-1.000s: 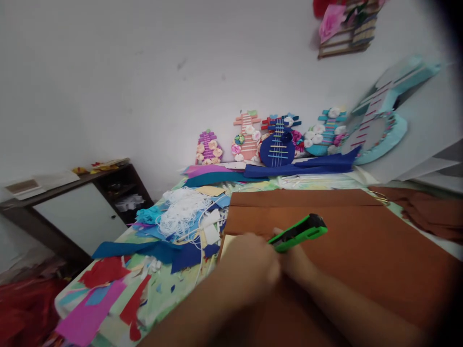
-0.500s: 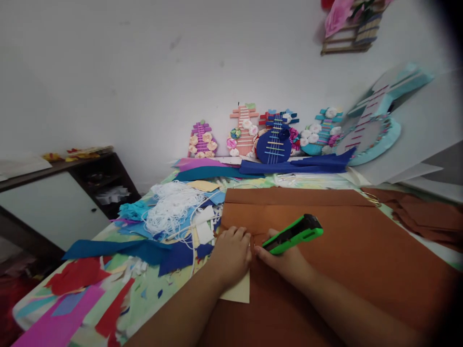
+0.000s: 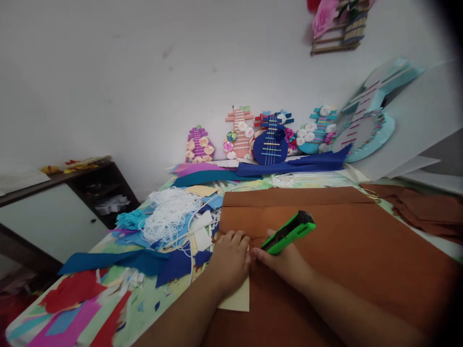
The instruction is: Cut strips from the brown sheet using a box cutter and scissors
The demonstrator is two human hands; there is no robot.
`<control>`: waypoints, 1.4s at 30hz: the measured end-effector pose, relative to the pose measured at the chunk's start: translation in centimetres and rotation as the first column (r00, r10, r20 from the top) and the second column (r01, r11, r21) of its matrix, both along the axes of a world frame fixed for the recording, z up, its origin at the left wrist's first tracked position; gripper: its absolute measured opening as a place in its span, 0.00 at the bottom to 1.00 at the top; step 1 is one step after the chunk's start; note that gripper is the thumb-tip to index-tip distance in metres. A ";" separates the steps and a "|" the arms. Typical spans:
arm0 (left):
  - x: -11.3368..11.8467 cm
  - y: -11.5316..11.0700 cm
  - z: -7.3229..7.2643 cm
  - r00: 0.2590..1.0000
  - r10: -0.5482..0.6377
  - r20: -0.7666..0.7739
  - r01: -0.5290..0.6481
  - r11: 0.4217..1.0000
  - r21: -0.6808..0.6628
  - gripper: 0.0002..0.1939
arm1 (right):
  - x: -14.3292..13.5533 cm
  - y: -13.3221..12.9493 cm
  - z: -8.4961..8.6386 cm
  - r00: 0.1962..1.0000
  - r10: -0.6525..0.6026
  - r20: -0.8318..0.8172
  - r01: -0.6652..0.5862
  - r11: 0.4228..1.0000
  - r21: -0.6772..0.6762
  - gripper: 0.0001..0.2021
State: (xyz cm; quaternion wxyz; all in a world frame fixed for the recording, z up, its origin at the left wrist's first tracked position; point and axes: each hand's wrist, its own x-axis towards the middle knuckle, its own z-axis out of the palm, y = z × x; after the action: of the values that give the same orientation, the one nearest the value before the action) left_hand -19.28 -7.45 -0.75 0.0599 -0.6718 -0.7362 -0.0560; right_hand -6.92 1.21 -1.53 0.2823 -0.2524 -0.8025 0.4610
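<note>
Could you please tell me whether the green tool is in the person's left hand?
No, the green tool is in the right hand, while the left hand rests over the cream card.

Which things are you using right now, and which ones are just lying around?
In use:
- green tool, probably a cutter, in the right hand
- cream card, under the left hand
- brown sheet, beneath the card

Just lying about, it seems:
- white string
- red scrap
- teal strip
- dark blue lute-shaped decoration, by the wall
</note>
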 end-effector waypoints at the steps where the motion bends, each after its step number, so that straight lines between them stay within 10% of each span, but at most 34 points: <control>1: 0.0 0.0 0.0 1.000 0.000 0.000 0.000 1.000 -0.001 0.16 | 0.0 0.0 -0.1 1.000 0.007 0.002 -0.007 1.000 -0.003 0.13; 42: -0.2 0.0 0.2 1.000 0.002 0.022 -0.001 0.998 -0.060 0.21 | 0.3 -0.3 0.3 0.991 0.113 0.066 -0.110 0.993 -0.042 0.11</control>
State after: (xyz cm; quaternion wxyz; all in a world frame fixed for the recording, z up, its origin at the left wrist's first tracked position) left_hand -19.48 -7.41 -0.56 0.0315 -0.6719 -0.7388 -0.0412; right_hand -6.63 0.91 -1.21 0.2237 -0.2282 -0.8155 0.4826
